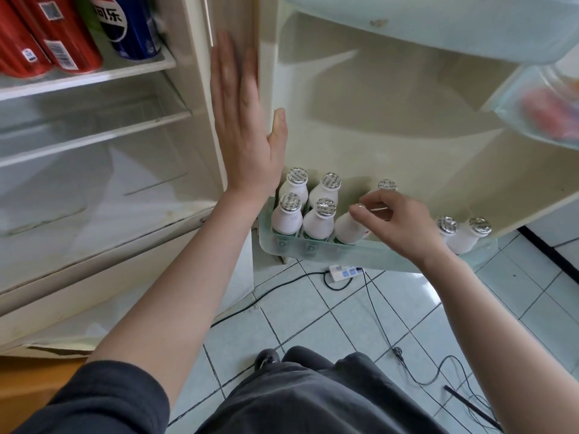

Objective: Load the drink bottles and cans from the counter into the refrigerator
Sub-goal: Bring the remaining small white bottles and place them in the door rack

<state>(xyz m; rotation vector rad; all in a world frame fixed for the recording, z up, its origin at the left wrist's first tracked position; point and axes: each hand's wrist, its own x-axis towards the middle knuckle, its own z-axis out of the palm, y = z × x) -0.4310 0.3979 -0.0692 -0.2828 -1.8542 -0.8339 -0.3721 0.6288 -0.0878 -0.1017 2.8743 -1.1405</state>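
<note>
Several small white bottles with foil caps stand in the clear lower door bin (316,249) of the open refrigerator door. My right hand (398,225) pinches the top of one tilted white bottle (348,228) in the bin's front row; another bottle (387,185) stands just behind my fingers. Two more white bottles (463,234) stand at the bin's right end. My left hand (242,120) lies flat with straight fingers against the refrigerator's front edge beside the door hinge. Red cans (40,42) and a blue Pepsi can (131,26) stand on the top inner shelf.
Bare glass shelves (94,136) fill the refrigerator's interior below the cans. Upper door bins (532,114) hang at the right. A white power strip (343,272) and black cables (391,339) lie on the tiled floor under the door. My legs show at the bottom.
</note>
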